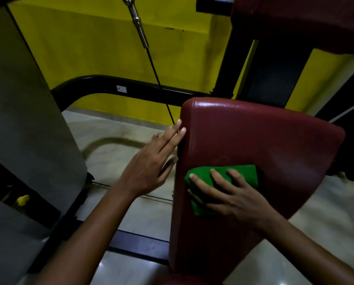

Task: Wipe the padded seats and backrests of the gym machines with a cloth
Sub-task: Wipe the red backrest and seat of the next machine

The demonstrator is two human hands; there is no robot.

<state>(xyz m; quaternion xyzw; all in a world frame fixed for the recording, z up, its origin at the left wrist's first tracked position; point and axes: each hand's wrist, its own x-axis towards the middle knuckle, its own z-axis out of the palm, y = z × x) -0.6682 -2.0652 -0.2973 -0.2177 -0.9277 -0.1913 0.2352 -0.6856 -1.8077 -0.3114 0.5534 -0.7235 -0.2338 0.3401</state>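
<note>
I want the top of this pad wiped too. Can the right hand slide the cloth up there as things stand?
Probably yes. The right hand presses the green cloth flat on the maroon pad, and the surface above it is bare; the left hand sits at the side edge.

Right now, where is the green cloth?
In the head view, the folded green cloth lies flat on the dark red padded backrest, low on its left half, pressed under the spread fingers of the right hand.
</note>
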